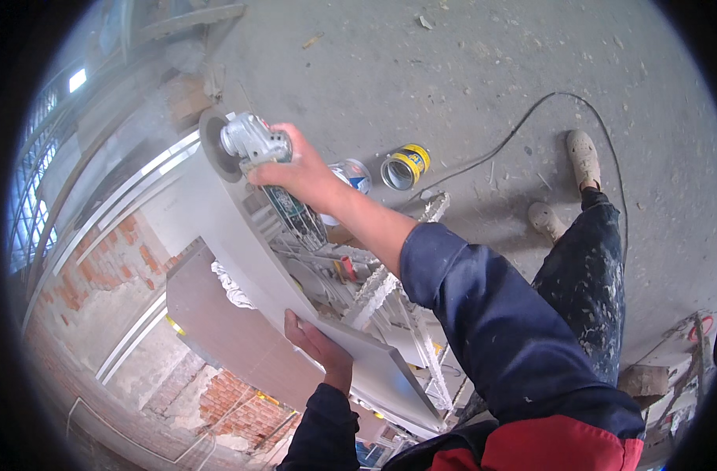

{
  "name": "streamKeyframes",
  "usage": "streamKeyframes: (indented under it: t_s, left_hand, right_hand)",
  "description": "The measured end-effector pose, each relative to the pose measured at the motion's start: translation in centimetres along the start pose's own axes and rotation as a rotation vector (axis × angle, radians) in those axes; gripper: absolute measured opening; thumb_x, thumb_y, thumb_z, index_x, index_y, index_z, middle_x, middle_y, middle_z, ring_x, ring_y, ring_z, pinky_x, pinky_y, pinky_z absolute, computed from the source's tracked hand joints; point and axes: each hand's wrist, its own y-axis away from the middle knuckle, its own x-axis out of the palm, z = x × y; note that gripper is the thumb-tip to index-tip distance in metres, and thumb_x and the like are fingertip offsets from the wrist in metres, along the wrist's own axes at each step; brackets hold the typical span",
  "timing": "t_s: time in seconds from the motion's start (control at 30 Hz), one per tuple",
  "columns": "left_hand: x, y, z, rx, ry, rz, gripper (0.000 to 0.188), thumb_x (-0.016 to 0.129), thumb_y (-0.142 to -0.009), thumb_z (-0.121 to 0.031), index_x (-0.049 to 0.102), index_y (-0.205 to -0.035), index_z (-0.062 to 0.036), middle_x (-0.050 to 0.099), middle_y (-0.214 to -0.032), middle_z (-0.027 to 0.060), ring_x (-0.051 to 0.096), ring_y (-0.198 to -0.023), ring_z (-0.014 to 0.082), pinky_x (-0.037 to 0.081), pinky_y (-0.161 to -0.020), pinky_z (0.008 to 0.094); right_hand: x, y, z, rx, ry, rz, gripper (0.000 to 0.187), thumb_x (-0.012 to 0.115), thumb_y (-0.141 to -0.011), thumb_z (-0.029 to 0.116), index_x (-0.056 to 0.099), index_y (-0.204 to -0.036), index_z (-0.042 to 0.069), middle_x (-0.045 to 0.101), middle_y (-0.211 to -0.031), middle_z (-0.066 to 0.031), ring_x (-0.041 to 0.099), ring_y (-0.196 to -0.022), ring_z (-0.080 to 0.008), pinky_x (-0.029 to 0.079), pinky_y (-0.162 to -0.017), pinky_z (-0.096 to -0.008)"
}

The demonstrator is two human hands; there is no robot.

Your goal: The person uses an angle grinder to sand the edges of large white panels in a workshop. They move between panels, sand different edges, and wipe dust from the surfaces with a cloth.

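My right hand point(300, 166) grips an angle grinder point(268, 145) around its grey metal head, with the thumb and fingers closed on it. The grinder's round disc point(221, 147) stands at the far end of a long pale grey board point(252, 259); whether it touches the board I cannot tell. My left hand point(321, 349) lies flat on the board's nearer part, fingers stretched out, grasping nothing. Hazy dust hangs around the disc. The grinder's dark body point(296, 216) extends below my right hand.
A yellow can point(406, 166) and a white bucket point(351, 174) stand on the dusty concrete floor. A dark cord point(523, 122) curves past two dusty shoes point(584, 157). White-crusted supports point(374, 294) are beside the board. A brownish panel point(217, 302) and partly exposed brickwork point(237, 400) are at left.
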Motion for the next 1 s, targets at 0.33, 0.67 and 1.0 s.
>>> streamKeyframes:
  t_s: [0.33,0.67,1.0]
  left_hand:
    - [-0.1,0.0,0.1,-0.055,0.08,0.013,0.056,0.035,-0.109,-0.031,0.032,-0.151,0.007,0.034,-0.151,0.0194,0.034,-0.143,0.0317,0.026,-0.121,0.0432]
    - [0.0,0.0,-1.3,-0.103,-0.024,0.015,0.058,0.035,-0.111,-0.032,0.03,-0.152,0.0087,0.032,-0.153,0.0205,0.032,-0.144,0.0321,0.023,-0.122,0.0427]
    - [-0.1,0.1,-1.3,-0.03,-0.125,0.005,0.058,0.034,-0.111,-0.033,0.034,-0.152,0.0079,0.035,-0.152,0.0224,0.032,-0.144,0.0346,0.024,-0.122,0.0448]
  right_hand:
    - [-0.7,-0.6,1.8,0.167,-0.046,-0.089,0.081,0.084,-0.078,0.024,0.041,-0.143,0.003,0.062,-0.115,-0.011,0.063,-0.102,-0.0186,0.054,-0.086,-0.0357]
    - [-0.6,3.5,2.4,0.236,-0.056,-0.018,0.075,0.086,-0.08,0.031,0.049,-0.136,-0.003,0.064,-0.118,-0.0126,0.06,-0.111,-0.0187,0.048,-0.097,-0.0316]
    - [-1.0,3.8,1.2,0.205,0.141,0.01,0.085,0.087,-0.075,0.038,0.047,-0.138,-0.003,0.064,-0.12,-0.0163,0.061,-0.113,-0.0221,0.048,-0.099,-0.0332]
